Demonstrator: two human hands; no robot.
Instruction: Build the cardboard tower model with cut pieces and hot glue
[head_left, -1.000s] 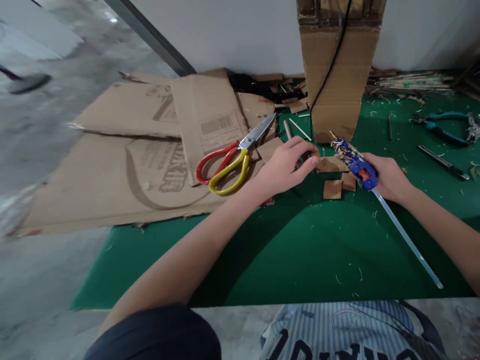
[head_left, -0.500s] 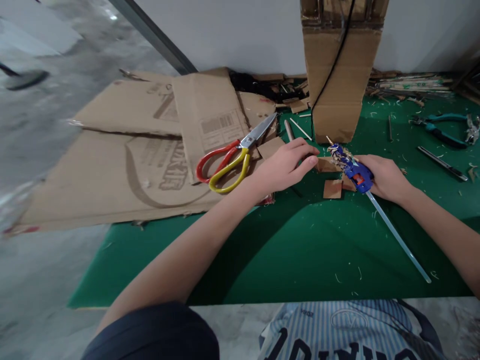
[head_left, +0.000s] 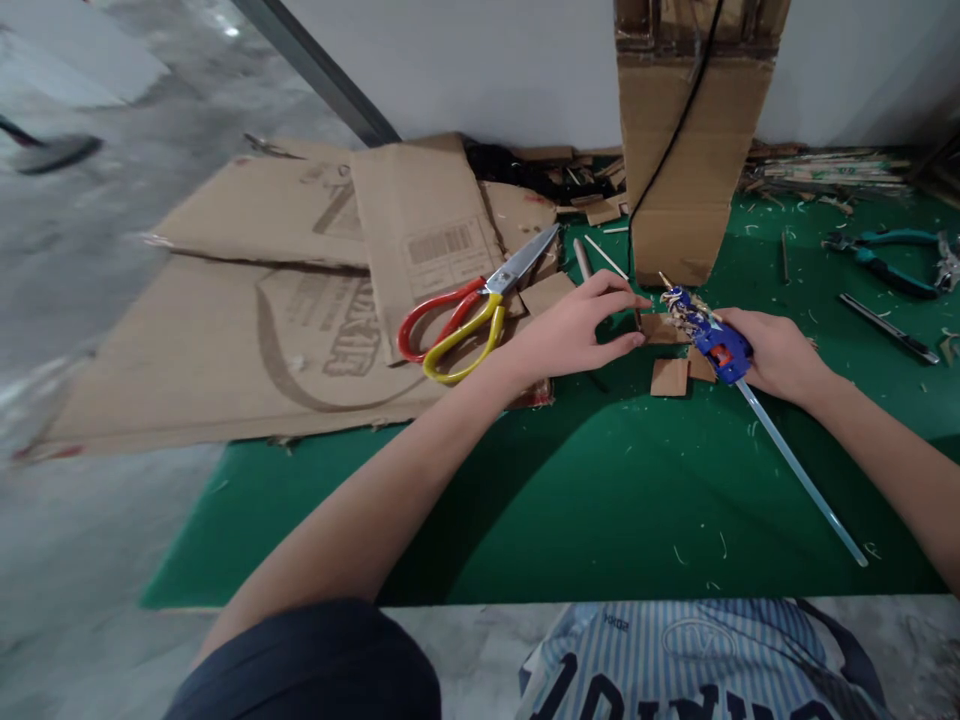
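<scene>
My right hand (head_left: 780, 350) is wrapped round a blue hot glue gun (head_left: 720, 345), its nozzle pointing up and to the left. Dried glue strands cling to the gun's front. A long translucent glue stick (head_left: 802, 475) sticks out of its back. My left hand (head_left: 581, 325) reaches over the table with thumb and fingers apart, its fingertips at the left end of a cardboard strip (head_left: 666, 328). Whether they touch the strip I cannot tell. Just below lies a small cardboard square (head_left: 669, 378), with another cardboard piece (head_left: 701, 365) partly behind the gun.
Scissors (head_left: 491, 290) with red and yellow handles lie on flattened cardboard (head_left: 300, 340) at left. A tall cardboard column (head_left: 682, 170) with a black cable (head_left: 679, 130) stands behind. Pliers (head_left: 892, 262) and a utility knife (head_left: 889, 328) lie right on the green table (head_left: 562, 520).
The thumb and forefinger of my left hand have spread wider apart. My right hand keeps the glue gun in nearly the same place. The whole view has shifted slightly.
</scene>
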